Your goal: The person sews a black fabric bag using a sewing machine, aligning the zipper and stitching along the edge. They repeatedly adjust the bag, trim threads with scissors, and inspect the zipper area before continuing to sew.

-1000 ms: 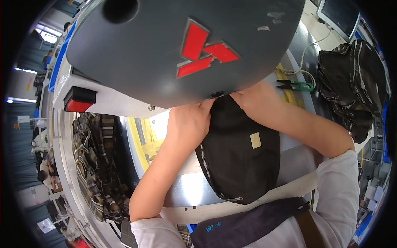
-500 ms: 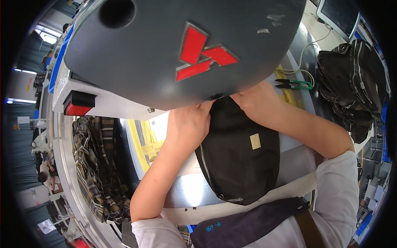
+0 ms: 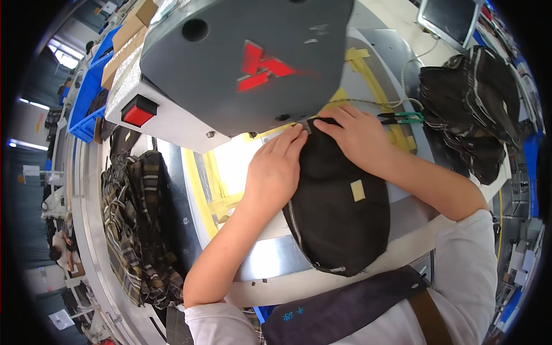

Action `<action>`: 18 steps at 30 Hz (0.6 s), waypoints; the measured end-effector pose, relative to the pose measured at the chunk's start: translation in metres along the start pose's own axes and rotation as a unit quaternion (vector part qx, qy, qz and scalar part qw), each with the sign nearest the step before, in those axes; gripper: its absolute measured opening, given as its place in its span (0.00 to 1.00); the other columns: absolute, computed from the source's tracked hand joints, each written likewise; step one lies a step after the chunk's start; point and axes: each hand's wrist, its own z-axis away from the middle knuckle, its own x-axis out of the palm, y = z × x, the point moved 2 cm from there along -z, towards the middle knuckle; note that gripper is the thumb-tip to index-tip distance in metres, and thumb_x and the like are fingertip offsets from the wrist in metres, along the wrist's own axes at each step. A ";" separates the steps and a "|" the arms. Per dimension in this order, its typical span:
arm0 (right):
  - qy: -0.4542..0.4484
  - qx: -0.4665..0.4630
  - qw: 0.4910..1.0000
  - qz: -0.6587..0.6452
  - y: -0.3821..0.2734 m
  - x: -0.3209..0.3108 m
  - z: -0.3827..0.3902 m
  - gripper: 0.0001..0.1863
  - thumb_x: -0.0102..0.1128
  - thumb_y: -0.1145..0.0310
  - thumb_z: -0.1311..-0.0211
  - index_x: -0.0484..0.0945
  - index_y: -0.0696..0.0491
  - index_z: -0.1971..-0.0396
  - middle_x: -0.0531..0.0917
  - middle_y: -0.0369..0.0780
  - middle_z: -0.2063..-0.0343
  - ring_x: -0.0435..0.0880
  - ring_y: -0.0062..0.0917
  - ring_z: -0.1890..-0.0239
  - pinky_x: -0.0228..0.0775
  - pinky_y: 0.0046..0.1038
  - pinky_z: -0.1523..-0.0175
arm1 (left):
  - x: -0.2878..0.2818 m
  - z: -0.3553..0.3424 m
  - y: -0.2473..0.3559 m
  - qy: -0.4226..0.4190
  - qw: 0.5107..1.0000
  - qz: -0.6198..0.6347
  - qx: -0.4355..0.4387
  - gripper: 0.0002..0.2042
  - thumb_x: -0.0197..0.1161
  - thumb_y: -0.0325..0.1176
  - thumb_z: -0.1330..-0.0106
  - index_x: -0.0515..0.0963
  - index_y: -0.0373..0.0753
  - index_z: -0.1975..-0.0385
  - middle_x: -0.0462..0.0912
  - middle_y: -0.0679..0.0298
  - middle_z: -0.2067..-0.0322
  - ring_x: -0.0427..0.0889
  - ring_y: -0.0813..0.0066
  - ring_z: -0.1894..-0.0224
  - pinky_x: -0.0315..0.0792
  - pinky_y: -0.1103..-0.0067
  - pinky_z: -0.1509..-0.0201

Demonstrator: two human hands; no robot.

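A black fabric bag panel (image 3: 339, 230), rounded at the near end, lies in front of me with a metal zipper (image 3: 296, 227) along its left edge. A small cream patch (image 3: 357, 190) sits on its upper face. My left hand (image 3: 275, 167) rests by the panel's far left edge, fingers stretched out and fingertips on the fabric. Across from it, my right hand (image 3: 359, 141) presses on the far right edge with fingers and thumb apart. Just beyond the fingertips hangs the dark grey sewing machine head (image 3: 230, 86) with a red emblem, hiding part of the work area.
Green-handled thread snips (image 3: 405, 118) and a cord lie right of my right hand. Black zippered fabric pieces (image 3: 471, 98) are heaped at the right, below a screen (image 3: 451, 20). Plaid fabric (image 3: 135, 230) hangs at the left. A red switch (image 3: 139, 111) and blue bin (image 3: 86, 118) are farther left.
The machine head sits higher and smaller in view, baring the far end of the panel and my fingertips. My fingers look flatter and less bunched on the fabric than before.
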 end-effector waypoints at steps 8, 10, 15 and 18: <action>0.012 -0.048 0.972 -0.230 -0.030 -0.018 0.033 0.08 0.60 0.73 0.47 0.83 0.51 0.65 0.81 0.36 0.67 0.80 0.32 0.62 0.74 0.31 0.58 | -0.017 0.016 0.011 -0.158 0.909 0.253 -0.291 0.11 0.67 0.34 0.41 0.80 0.34 0.63 0.82 0.57 0.71 0.80 0.71 0.73 0.75 0.77 0.66; 0.005 -0.052 0.956 -0.288 -0.044 -0.024 0.047 0.13 0.61 0.77 0.50 0.83 0.50 0.62 0.82 0.35 0.65 0.80 0.32 0.63 0.74 0.32 0.59 | -0.023 0.019 0.014 -0.220 0.892 0.271 -0.289 0.13 0.69 0.37 0.43 0.80 0.33 0.66 0.79 0.60 0.79 0.77 0.73 0.76 0.72 0.77 0.68; 0.017 0.008 0.985 -0.169 -0.026 -0.045 0.061 0.15 0.61 0.76 0.49 0.80 0.51 0.58 0.82 0.36 0.61 0.81 0.32 0.59 0.74 0.33 0.58 | -0.027 0.026 0.011 -0.262 0.887 0.286 -0.249 0.11 0.69 0.34 0.42 0.79 0.33 0.67 0.75 0.67 0.78 0.71 0.81 0.76 0.68 0.82 0.70; 0.097 0.095 0.991 0.003 0.021 -0.063 0.063 0.13 0.59 0.77 0.47 0.79 0.53 0.60 0.80 0.38 0.60 0.80 0.33 0.58 0.74 0.34 0.58 | -0.026 0.024 0.009 -0.268 0.893 0.276 -0.235 0.10 0.69 0.32 0.42 0.78 0.32 0.67 0.74 0.69 0.77 0.69 0.83 0.75 0.67 0.83 0.69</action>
